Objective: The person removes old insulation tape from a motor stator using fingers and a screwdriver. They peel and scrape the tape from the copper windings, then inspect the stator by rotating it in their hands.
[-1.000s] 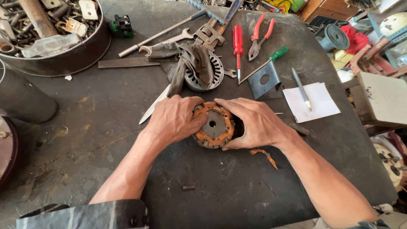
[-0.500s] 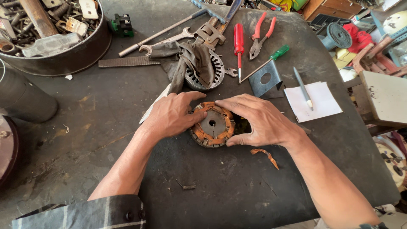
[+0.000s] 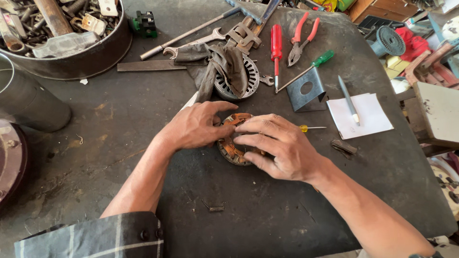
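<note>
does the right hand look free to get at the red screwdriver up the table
Probably yes, though not at once. The right hand lies over the copper-wound motor coil with the left hand. The red screwdriver lies uncovered farther up the table, with nothing standing in between.

Materials and surface finish on the tabletop

The tabletop (image 3: pixel 119 119) is dark, matt, scuffed sheet with rust-coloured marks. Under both hands, the round stator (image 3: pixel 234 148) shows dull grey metal laminations and coppery orange windings. Toward the far edge lie a worn, greasy dark cloth (image 3: pixel 215 59) draped over a slotted grey metal disc (image 3: pixel 248 79), a red-handled screwdriver (image 3: pixel 276 40) in glossy plastic, red-gripped pliers (image 3: pixel 301 36), and a bent grey metal bracket (image 3: pixel 306 91), matt. Near the right edge, a white paper sheet (image 3: pixel 370 119) looks smooth and matt. At the far left corner, a tarnished metal tub (image 3: pixel 91 57) holds rusty hardware.
</note>
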A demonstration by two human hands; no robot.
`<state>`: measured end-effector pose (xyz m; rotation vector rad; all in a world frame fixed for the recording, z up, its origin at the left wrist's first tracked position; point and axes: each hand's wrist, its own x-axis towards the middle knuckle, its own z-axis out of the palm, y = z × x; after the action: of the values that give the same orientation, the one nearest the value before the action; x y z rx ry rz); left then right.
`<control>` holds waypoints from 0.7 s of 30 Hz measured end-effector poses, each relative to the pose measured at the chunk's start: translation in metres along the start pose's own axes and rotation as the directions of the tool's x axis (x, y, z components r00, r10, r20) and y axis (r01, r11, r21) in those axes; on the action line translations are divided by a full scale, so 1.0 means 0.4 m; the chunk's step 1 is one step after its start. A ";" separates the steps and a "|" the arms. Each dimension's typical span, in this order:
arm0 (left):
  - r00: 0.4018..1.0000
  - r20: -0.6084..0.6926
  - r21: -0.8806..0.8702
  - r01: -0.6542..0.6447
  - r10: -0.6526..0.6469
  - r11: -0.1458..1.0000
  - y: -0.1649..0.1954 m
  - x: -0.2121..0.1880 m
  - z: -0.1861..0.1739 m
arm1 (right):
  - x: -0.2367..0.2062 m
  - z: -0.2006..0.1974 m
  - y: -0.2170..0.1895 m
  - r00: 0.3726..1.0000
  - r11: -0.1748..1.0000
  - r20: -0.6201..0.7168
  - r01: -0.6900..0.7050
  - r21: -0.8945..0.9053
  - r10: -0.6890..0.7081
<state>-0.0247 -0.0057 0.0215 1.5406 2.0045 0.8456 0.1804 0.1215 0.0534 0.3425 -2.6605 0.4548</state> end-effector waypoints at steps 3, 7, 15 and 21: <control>0.970 0.145 -0.392 0.237 -0.194 0.889 0.003 -0.004 -0.016 | 0.017 0.009 -0.025 1.000 0.999 0.000 -0.017 -0.033 0.017; 0.963 0.069 -0.530 0.257 -0.262 0.808 0.023 -0.007 -0.015 | 0.025 0.022 -0.049 0.998 0.997 -0.036 -0.053 -0.063 0.050; 0.961 0.039 -0.509 0.255 -0.274 0.822 0.031 -0.004 -0.013 | 0.012 0.025 -0.049 0.994 0.991 -0.071 -0.087 -0.099 0.080; 0.967 0.023 -0.463 0.237 -0.255 0.854 0.031 0.000 -0.010 | 0.006 0.014 -0.022 0.980 0.981 -0.063 -0.192 -0.011 0.191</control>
<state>-0.0191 -0.0042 0.0331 0.9810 1.7992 1.1498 0.1790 0.1112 0.0517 0.0656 -2.6467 0.4933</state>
